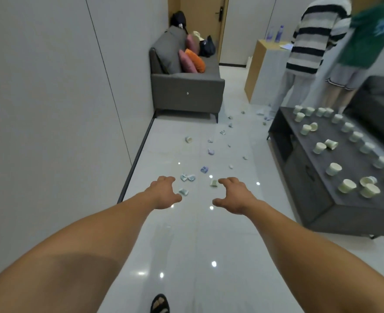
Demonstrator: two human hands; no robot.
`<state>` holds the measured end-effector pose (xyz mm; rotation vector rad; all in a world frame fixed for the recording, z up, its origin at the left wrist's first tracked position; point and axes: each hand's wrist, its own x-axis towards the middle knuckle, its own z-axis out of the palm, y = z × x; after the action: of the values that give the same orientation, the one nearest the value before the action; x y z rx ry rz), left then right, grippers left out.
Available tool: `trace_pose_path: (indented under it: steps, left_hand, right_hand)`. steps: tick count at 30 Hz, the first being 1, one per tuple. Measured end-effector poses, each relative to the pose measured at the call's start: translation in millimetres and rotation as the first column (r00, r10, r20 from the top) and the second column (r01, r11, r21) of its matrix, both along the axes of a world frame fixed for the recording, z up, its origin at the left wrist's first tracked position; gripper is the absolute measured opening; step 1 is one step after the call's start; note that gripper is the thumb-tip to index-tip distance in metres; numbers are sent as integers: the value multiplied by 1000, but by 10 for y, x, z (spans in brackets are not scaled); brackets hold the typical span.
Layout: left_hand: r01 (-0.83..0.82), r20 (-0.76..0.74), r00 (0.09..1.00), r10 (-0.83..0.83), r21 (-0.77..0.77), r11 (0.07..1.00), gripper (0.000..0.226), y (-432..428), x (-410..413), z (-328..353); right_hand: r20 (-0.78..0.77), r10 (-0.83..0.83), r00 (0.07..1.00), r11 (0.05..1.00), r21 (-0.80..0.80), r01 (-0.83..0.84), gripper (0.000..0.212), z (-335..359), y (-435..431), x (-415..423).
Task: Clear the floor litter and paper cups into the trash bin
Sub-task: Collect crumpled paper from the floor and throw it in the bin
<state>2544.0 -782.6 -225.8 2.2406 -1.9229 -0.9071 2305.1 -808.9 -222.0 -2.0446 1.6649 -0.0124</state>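
both arms reach out over the white floor (186,233). the left hand (164,193) and right hand (234,195) hold nothing, fingers spread and loosely curled. crumpled litter (187,178) dots the floor's middle just beyond them. paper cups (333,169) stand and lie across the dark table (356,172), many along its right edge.
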Motion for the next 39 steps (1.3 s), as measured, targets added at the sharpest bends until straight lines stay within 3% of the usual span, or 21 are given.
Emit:
trace_pose_path:
  steps: [8, 15, 29, 39]
  left_hand:
    - [69, -37, 997, -70, -36, 997, 77, -1412, 126, 181]
    - [149, -67, 987, -147, 21, 989, 77, -2446, -223, 49]
    - [24, -93, 996, -17, 81, 996, 74, -4438, -813, -189]
    - [-35, -131, 989, 62, 199, 979, 75, -6084, -556, -817]
  right_hand:
    - [10, -96, 995, 995, -28, 96, 79, 170, -1088, 107]
    - [-9, -92, 996, 996, 11, 92, 80, 49, -2071, -84]
    - [-46, 70, 996, 994, 89, -66, 81, -198, -4520, -585]
    - [-96, 106, 990, 972, 219, -83, 81, -761, -6124, -350]
